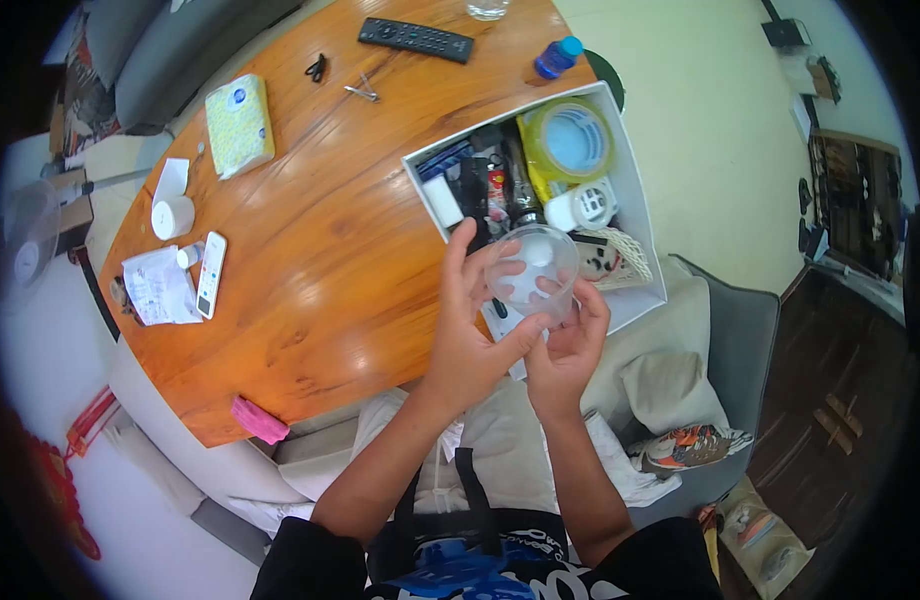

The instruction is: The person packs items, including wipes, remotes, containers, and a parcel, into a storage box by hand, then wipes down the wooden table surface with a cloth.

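A clear round plastic cup (pixel 531 262) is held between my two hands, its open mouth facing up toward me. My left hand (pixel 472 325) wraps its left side, with fingers spread along the wall and the thumb near the bottom edge. From the right, my right hand (pixel 572 345) grips the lower right side with its fingertips. Beneath and beyond the cup stands a white box (pixel 635 185) full of small items. Inside it are a roll of yellowish tape (pixel 604 140), a white device (pixel 583 207) and a woven white item (pixel 628 258). The cup hides part of the box.
On the wooden table (pixel 310 250) lie a black remote (pixel 416 40), a tissue pack (pixel 240 125), a white remote (pixel 212 275), crumpled paper (pixel 162 287), a white roll (pixel 173 217) and a pink cloth (pixel 260 419). A blue bottle (pixel 558 58) stands near the far edge.
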A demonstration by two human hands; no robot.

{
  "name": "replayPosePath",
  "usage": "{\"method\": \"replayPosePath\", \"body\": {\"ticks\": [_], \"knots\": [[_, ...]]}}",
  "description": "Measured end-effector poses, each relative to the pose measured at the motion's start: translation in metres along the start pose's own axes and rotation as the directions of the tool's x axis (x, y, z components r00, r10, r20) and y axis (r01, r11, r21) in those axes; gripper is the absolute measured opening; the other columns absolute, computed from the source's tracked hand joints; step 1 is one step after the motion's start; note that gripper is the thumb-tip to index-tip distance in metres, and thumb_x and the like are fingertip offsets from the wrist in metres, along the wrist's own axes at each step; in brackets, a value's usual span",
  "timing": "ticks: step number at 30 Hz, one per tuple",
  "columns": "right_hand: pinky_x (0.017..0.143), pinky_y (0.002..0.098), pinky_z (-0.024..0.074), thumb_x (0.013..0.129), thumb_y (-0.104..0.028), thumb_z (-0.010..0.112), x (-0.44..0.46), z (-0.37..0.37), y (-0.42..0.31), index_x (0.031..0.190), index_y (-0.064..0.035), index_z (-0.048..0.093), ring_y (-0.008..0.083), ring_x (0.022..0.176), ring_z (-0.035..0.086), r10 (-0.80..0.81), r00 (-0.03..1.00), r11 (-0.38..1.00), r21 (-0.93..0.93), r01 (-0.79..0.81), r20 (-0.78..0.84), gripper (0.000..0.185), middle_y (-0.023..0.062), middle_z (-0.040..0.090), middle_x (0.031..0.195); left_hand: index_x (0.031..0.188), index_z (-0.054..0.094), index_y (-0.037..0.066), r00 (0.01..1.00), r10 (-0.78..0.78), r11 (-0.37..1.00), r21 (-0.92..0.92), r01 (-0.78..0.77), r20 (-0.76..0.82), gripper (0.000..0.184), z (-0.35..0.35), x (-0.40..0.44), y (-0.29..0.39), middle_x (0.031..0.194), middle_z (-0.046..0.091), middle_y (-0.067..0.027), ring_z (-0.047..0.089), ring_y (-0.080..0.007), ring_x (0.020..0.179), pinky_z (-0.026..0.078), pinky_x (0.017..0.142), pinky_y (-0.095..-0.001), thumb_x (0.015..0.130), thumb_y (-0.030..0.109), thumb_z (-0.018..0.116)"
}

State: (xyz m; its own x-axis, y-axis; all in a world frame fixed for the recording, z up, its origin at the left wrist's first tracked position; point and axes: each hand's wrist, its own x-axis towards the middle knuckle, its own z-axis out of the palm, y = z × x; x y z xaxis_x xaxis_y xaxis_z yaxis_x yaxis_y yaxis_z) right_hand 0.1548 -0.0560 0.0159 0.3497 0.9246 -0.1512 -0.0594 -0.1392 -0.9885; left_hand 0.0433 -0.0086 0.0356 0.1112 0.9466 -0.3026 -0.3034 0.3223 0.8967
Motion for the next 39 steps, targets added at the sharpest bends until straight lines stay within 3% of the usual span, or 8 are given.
{"method": "replayPosePath", "body": {"ticks": [5,8,11,15,20,24,34,39], "knots": [[0.111,0.0426,0.0354,0.080,0.010,0.066,0.006,-0.020,-0.027,0.143,0.0017,0.036,0.0276,0.134,0.046,-0.092,0.995,0.986,-0.142,0.084,-0.046,0.070,0.0170,0.044,0.143,0.154,0.021,0.004,0.991,0.116,0.965,0.226,-0.130,0.074,0.099,0.018,0.011,0.009,0.140,0.049,-0.0166,0.050,-0.0269,0.128,0.039,0.105,-0.0403,0.074,0.005,0.078],[0.111,0.0438,0.0352,0.086,-0.004,0.066,0.014,-0.043,-0.042,0.145,0.0035,0.035,0.0282,0.135,0.045,-0.090,0.992,0.990,0.102,0.099,-0.090,0.067,0.0181,0.045,0.143,0.151,0.027,0.002,0.979,0.185,0.903,0.378,-0.204,0.086,0.095,0.038,0.021,0.008,0.141,0.047,-0.0153,0.049,-0.0258,0.127,0.040,0.103,-0.0373,0.071,0.007,0.079],[0.111,0.0432,0.0347,0.090,-0.017,0.065,0.031,-0.061,-0.057,0.145,0.0053,0.034,0.0280,0.134,0.044,-0.036,0.993,0.967,0.245,0.063,-0.114,0.067,0.0183,0.045,0.144,0.145,0.036,0.002,0.929,0.267,0.713,0.596,-0.369,0.256,0.088,0.077,0.032,0.020,0.140,0.048,-0.0146,0.049,-0.0246,0.126,0.041,0.099,-0.0354,0.069,0.008,0.080],[0.111,0.0426,0.0334,0.091,-0.018,0.064,0.075,-0.098,-0.054,0.145,0.0052,0.034,0.0267,0.134,0.044,0.014,0.993,0.955,0.296,0.021,-0.115,0.067,0.0175,0.045,0.144,0.135,0.044,0.004,0.951,0.223,0.764,0.567,-0.308,0.216,0.076,0.128,0.066,0.005,0.136,0.051,-0.0137,0.050,-0.0235,0.123,0.041,0.094,-0.0339,0.068,0.006,0.078],[0.116,0.0434,0.0303,0.091,-0.015,0.057,0.148,-0.145,-0.058,0.144,0.0067,0.034,0.0297,0.137,0.042,0.039,0.991,0.974,0.227,-0.008,-0.132,0.062,0.0193,0.044,0.144,0.137,0.042,0.002,0.959,0.182,0.855,0.448,-0.263,0.215,0.071,0.188,0.119,-0.016,0.139,0.043,-0.0128,0.046,-0.0239,0.130,0.040,0.107,-0.0386,0.073,0.001,0.071],[0.110,0.0408,0.0338,0.088,-0.008,0.061,0.200,-0.172,-0.052,0.143,0.0025,0.038,0.0239,0.132,0.043,-0.007,0.995,0.981,0.194,0.026,-0.096,0.060,0.0131,0.045,0.140,0.141,0.039,0.001,0.977,0.098,0.921,0.355,-0.161,0.189,0.068,0.218,0.150,-0.024,0.139,0.044,-0.0118,0.045,-0.0230,0.132,0.037,0.112,-0.0401,0.078,-0.007,0.062],[0.109,0.0389,0.0361,0.091,-0.006,0.060,0.312,-0.185,-0.032,0.143,-0.0019,0.042,0.0229,0.132,0.046,0.010,0.995,0.994,0.110,0.001,-0.096,0.056,0.0118,0.050,0.138,0.141,0.040,0.000,0.995,0.001,0.965,0.261,-0.027,0.099,0.059,0.249,0.246,-0.033,0.142,0.046,-0.0163,0.043,-0.0270,0.138,0.037,0.113,-0.0412,0.085,-0.003,0.057],[0.105,0.0372,0.0403,0.091,-0.004,0.059,0.329,-0.214,-0.024,0.139,-0.0009,0.045,0.0230,0.128,0.051,-0.022,0.950,1.000,-0.018,0.017,-0.311,0.050,0.0137,0.053,0.135,0.140,0.041,-0.002,0.983,-0.010,0.975,0.215,0.050,-0.185,0.053,0.245,0.258,-0.027,0.141,0.048,-0.0174,0.045,-0.0270,0.137,0.037,0.112,-0.0394,0.088,-0.001,0.054]]}}
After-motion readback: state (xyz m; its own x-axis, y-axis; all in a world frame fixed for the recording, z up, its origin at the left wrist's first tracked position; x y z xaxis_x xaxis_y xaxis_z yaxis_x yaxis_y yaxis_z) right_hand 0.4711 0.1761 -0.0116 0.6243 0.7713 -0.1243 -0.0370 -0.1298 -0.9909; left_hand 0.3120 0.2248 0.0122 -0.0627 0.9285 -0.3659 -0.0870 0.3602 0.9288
